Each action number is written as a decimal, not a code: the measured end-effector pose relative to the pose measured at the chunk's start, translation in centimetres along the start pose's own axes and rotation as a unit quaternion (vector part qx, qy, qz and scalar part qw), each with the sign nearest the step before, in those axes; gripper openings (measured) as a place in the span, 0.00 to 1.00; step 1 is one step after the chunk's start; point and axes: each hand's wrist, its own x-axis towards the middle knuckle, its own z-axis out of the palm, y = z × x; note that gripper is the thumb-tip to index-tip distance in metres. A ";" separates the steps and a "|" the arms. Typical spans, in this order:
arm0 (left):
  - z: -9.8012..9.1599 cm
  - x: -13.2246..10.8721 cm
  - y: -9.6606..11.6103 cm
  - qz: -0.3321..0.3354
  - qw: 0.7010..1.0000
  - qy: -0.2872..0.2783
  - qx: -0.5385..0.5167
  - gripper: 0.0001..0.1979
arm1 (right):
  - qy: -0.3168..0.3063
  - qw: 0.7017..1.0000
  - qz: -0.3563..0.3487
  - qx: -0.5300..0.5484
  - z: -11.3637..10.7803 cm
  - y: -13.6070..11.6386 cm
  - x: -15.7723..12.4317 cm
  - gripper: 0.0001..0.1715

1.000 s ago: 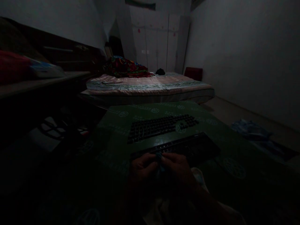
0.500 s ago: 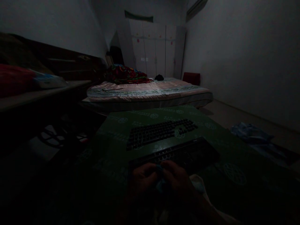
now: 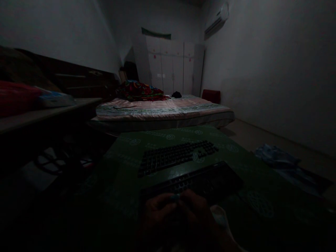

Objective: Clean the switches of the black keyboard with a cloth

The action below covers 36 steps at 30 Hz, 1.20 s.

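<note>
My left hand (image 3: pixel 159 211) and my right hand (image 3: pixel 196 208) meet at the near edge of a dark keyboard base (image 3: pixel 223 176). Between their pinched fingertips is a small bluish cloth-like piece (image 3: pixel 174 197); darkness hides whether anything is wrapped in it. The base has part of its key area bare. Beyond it, loose black keycaps (image 3: pixel 168 155) lie in rows in a keyboard layout on the green table (image 3: pixel 126 154). A pale cloth-like item (image 3: pixel 219 214) shows beside my right wrist.
Past the table stands a bed (image 3: pixel 157 115) with a red patterned blanket (image 3: pixel 141 91). A shelf (image 3: pixel 86 102) with bags is at left. Crumpled fabric (image 3: pixel 275 157) lies off the table's right side. The room is very dim.
The view has tilted up slightly, so the room sits lower in the picture. Both hands stay together; less of the bluish piece shows below the fingers now.
</note>
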 end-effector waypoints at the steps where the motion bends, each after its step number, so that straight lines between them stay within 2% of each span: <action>1: -0.1 0.0 -0.1 -0.007 1.000 -0.009 -0.010 0.14 | 0.004 1.000 -0.012 -0.018 0.0 0.2 0.0 0.12; 6: -0.2 0.2 -0.4 -0.014 0.999 -0.026 -0.018 0.15 | -0.015 0.993 -0.080 -0.083 0.0 1.1 0.4 0.09; 11: 0.1 0.4 -0.9 -0.005 1.000 0.000 -0.015 0.16 | -0.019 0.989 -0.102 -0.105 -0.5 1.2 0.5 0.08; 17: 0.3 0.3 -1.1 0.005 1.000 0.001 -0.017 0.15 | -0.023 0.986 -0.115 -0.122 -0.7 1.3 0.8 0.09; 23: 0.6 -0.2 -0.5 0.016 1.000 0.009 0.023 0.15 | -0.019 0.981 -0.139 -0.136 -1.5 0.3 0.9 0.10; 28: 1.0 -0.5 0.0 0.041 0.998 0.033 0.031 0.15 | -0.042 0.976 -0.115 -0.179 -2.2 -0.2 0.2 0.11; 33: 1.0 -0.3 -0.5 0.032 0.999 0.027 0.005 0.16 | 0.003 0.982 -0.095 -0.165 -1.9 0.4 -0.7 0.14; 36: 1.0 -0.2 -0.7 0.030 0.999 0.021 -0.007 0.15 | -0.001 0.983 -0.092 -0.157 -1.7 0.5 -0.7 0.13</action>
